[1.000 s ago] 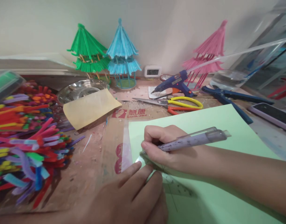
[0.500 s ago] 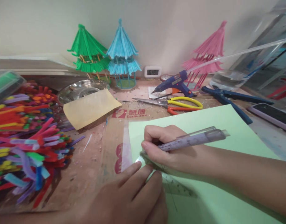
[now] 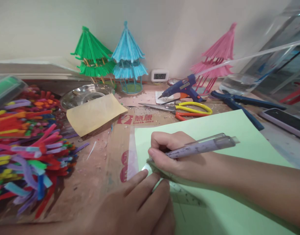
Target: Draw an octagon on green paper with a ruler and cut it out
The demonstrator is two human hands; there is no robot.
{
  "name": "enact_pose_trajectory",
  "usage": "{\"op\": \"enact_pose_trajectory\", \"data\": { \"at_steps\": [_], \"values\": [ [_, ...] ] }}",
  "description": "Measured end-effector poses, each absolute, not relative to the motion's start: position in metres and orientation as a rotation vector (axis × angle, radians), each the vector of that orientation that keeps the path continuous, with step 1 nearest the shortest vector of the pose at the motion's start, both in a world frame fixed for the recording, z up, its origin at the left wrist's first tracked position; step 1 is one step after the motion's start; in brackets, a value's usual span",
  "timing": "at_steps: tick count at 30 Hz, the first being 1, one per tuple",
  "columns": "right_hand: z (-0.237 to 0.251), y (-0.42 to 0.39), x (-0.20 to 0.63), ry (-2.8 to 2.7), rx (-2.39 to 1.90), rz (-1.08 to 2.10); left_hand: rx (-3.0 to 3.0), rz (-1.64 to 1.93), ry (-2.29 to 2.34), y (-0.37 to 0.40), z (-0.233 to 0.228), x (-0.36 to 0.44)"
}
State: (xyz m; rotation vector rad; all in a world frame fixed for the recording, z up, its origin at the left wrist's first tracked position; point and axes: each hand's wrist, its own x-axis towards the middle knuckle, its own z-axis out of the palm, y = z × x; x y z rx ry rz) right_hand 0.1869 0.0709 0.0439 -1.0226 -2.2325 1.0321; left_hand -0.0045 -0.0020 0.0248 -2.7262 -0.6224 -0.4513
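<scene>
Right fingers (image 3: 166, 162) grip pen (image 3: 201, 149) near paper's (image 3: 213, 130) left edge

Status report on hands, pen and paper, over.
Right hand gripping purple pen. Left hand on clear strip over green paper. Scissors beyond paper's far edge, clear of the pen.

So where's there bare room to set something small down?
The scuffed pinkish tabletop between the multicoloured fuzzy sticks and brown printed cardboard, scraps aside; also the light green paper between right forearm and dark blue pliers. Crowded: behind, around the blue glue gun and metal scissors.
</scene>
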Motion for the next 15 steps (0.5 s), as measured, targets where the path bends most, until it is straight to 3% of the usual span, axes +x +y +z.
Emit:
{"op": "enact_pose_trajectory", "data": {
  "at_steps": [15],
  "values": [
    [0.0469, 0.0721, 0.1898, -2.261, -1.024, 1.075, -2.743, -0.477, -0.664, -0.0037, 0.0280, -0.0036]
  ]
}}
